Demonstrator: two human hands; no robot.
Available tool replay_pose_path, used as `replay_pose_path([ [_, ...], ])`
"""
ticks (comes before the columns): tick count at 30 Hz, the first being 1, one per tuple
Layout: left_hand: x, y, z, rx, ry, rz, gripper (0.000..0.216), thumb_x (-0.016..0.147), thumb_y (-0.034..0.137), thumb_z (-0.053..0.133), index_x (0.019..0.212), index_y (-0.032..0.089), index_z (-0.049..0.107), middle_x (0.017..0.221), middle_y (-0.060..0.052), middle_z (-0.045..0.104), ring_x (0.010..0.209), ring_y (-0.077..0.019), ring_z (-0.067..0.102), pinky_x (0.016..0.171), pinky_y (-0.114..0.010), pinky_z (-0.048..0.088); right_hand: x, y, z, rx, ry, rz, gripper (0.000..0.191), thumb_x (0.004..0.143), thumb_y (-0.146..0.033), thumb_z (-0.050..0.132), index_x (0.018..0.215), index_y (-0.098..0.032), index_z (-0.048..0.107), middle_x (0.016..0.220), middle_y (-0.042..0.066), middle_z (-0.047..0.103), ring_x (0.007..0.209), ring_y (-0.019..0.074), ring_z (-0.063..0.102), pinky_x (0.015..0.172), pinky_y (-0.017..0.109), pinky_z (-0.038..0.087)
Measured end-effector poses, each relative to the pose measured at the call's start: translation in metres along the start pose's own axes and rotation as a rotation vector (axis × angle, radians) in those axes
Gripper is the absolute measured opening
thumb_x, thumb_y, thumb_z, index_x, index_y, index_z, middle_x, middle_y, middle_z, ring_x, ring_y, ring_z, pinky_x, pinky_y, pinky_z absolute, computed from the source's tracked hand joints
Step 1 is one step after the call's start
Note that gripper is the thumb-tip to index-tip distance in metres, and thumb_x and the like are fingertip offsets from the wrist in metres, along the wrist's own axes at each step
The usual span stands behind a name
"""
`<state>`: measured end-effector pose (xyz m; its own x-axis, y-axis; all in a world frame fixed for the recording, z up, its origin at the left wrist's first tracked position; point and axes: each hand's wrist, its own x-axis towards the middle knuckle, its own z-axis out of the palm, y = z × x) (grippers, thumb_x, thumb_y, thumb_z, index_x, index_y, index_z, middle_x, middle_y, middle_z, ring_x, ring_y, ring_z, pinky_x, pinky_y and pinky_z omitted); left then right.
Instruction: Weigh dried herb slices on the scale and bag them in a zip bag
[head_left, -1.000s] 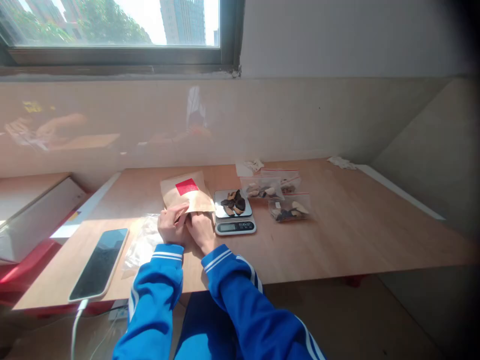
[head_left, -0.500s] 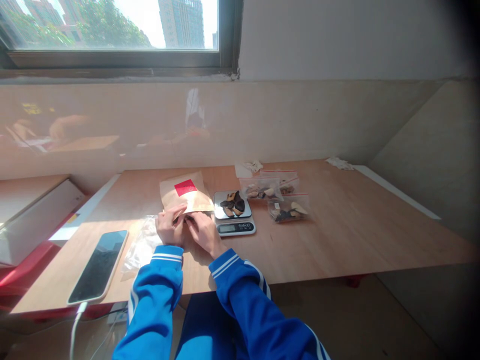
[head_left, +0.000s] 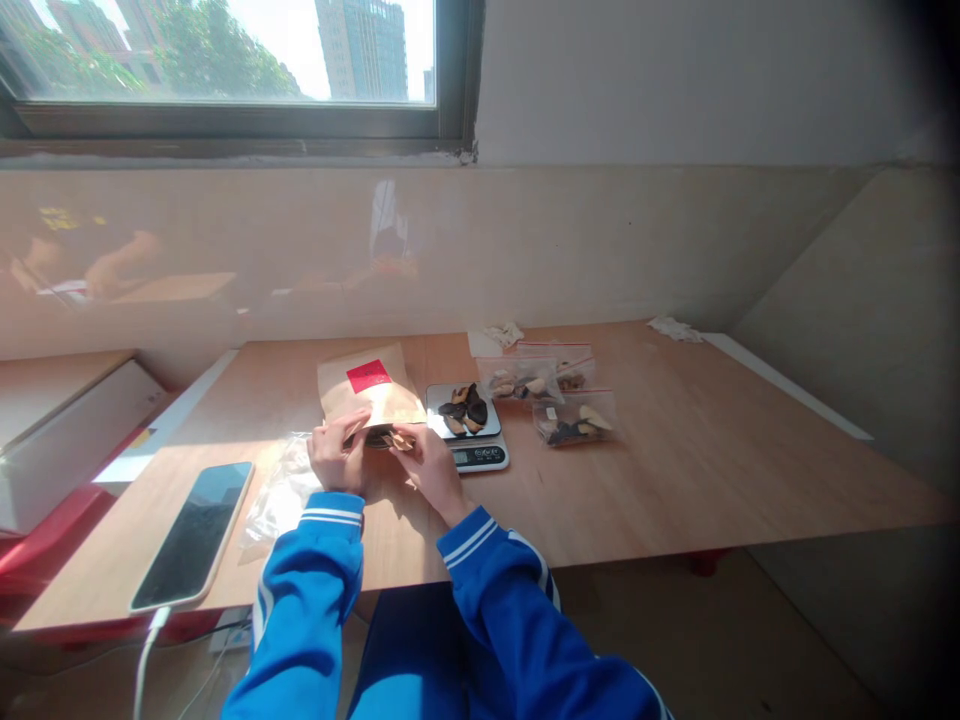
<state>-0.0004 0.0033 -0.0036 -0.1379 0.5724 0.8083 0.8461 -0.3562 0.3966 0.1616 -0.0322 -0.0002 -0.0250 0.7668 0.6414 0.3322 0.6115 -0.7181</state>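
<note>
Over the wooden table, forearms extended, the left hand grips a paper bag, the right hand pinching dried pieces.

Left hand — gripping paper bag (sunlit).

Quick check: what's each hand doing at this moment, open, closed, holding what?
Left hand: closed on the bag at its mouth.
Right hand: closed, pinching what looks like a dried slice at that mouth.

Matt paper bag, glossy plastic pouches, shiny scale plate, smooth wood-look table
</note>
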Motion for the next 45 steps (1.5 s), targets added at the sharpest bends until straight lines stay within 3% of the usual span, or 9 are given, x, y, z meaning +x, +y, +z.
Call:
replay_pose_path([
  [8, 0.0, 0.001, 0.002, 0.016, 0.025, 0.011, 0.018, 0.086, 0.033, 0.061, 0.099, 0.026, 0.07, 0.099, -0.002, 0.074, 0.08, -0.0209, 0.057, 0.081, -0.034, 0.039, -0.001, -0.005, -0.011, -0.086, 0.055, -0.016, 0.018, 0.091, -0.021, 0.054, 0.109, -0.02, 0.059, 0.103, 0.006, 0.064, 0.091, 0.0176, 0.06, 0.079, 0.03, 0.052],
  [14, 0.0, -0.008, 0.008, 0.164, -0.092, -0.221, 0.018, 0.084, 0.029, 0.062, 0.1, 0.024, 0.068, 0.103, -0.008, 0.072, 0.092, -0.0274, 0.057, 0.087, -0.045, 0.031, -0.001, -0.008, -0.01, -0.111, 0.092, -0.009, 0.021, 0.095, -0.024, 0.049, 0.114, -0.02, 0.057, 0.103, 0.007, 0.064, 0.093, 0.0178, 0.06, 0.079, 0.029, 0.051],
  [17, 0.0, -0.01, 0.01, 0.141, -0.12, -0.25, 0.017, 0.082, 0.023, 0.061, 0.099, 0.023, 0.067, 0.111, -0.009, 0.07, 0.096, -0.0289, 0.057, 0.089, -0.047, 0.028, -0.001, -0.006, -0.01, -0.119, 0.128, -0.023, 0.021, 0.095, -0.024, 0.046, 0.114, -0.02, 0.056, 0.101, 0.006, 0.063, 0.094, 0.0178, 0.059, 0.082, 0.03, 0.05],
  [21, 0.0, -0.007, 0.01, 0.107, -0.133, -0.264, 0.022, 0.08, 0.016, 0.056, 0.1, 0.023, 0.064, 0.114, -0.009, 0.069, 0.102, -0.0287, 0.057, 0.092, -0.048, 0.026, -0.003, -0.003, -0.015, -0.189, 0.241, -0.035, 0.015, 0.094, -0.021, 0.042, 0.095, -0.02, 0.057, 0.09, 0.005, 0.06, 0.089, 0.0181, 0.057, 0.084, 0.033, 0.048],
  [25, 0.001, -0.003, 0.009, 0.08, -0.16, -0.304, 0.031, 0.077, 0.009, 0.049, 0.102, 0.023, 0.063, 0.119, -0.008, 0.067, 0.107, -0.0292, 0.056, 0.093, -0.049, 0.025, -0.008, -0.002, -0.027, -0.21, 0.283, -0.021, 0.016, 0.095, -0.023, 0.044, 0.081, -0.021, 0.052, 0.077, 0.002, 0.055, 0.075, 0.0157, 0.055, 0.073, 0.03, 0.05],
  [30, 0.002, -0.003, 0.008, 0.071, -0.173, -0.337, 0.034, 0.074, 0.006, 0.047, 0.098, 0.023, 0.064, 0.119, -0.007, 0.067, 0.109, -0.0304, 0.055, 0.092, -0.05, 0.027, -0.014, 0.003, -0.05, -0.21, 0.404, 0.004, 0.014, 0.096, -0.025, 0.043, 0.095, -0.02, 0.056, 0.089, 0.006, 0.063, 0.086, 0.0166, 0.062, 0.077, 0.03, 0.053],
  [35, 0.001, -0.005, 0.009, 0.065, -0.15, -0.313, 0.033, 0.075, 0.007, 0.046, 0.096, 0.023, 0.064, 0.117, -0.007, 0.068, 0.107, -0.0301, 0.054, 0.091, -0.05, 0.029, -0.017, 0.016, -0.069, -0.364, 0.521, 0.053, 0.024, 0.098, -0.026, 0.04, 0.111, -0.017, 0.059, 0.104, 0.012, 0.066, 0.098, 0.02, 0.062, 0.083, 0.035, 0.052],
  [38, 0.0, -0.007, 0.01, 0.063, -0.135, -0.303, 0.033, 0.074, 0.006, 0.046, 0.096, 0.022, 0.065, 0.115, -0.008, 0.069, 0.105, -0.0305, 0.053, 0.09, -0.049, 0.029, -0.018, 0.019, -0.073, -0.439, 0.495, 0.054, 0.027, 0.098, -0.023, 0.038, 0.115, -0.017, 0.059, 0.105, 0.012, 0.067, 0.098, 0.0202, 0.062, 0.084, 0.036, 0.051],
  [45, 0.002, -0.006, 0.009, 0.042, -0.163, -0.346, 0.033, 0.075, 0.006, 0.045, 0.095, 0.022, 0.066, 0.117, -0.008, 0.068, 0.106, -0.0316, 0.052, 0.09, -0.05, 0.032, -0.016, 0.019, -0.066, -0.625, 0.342, 0.063, 0.023, 0.094, -0.025, 0.047, 0.101, -0.019, 0.068, 0.106, 0.011, 0.062, 0.098, 0.022, 0.06, 0.084, 0.036, 0.049],
])
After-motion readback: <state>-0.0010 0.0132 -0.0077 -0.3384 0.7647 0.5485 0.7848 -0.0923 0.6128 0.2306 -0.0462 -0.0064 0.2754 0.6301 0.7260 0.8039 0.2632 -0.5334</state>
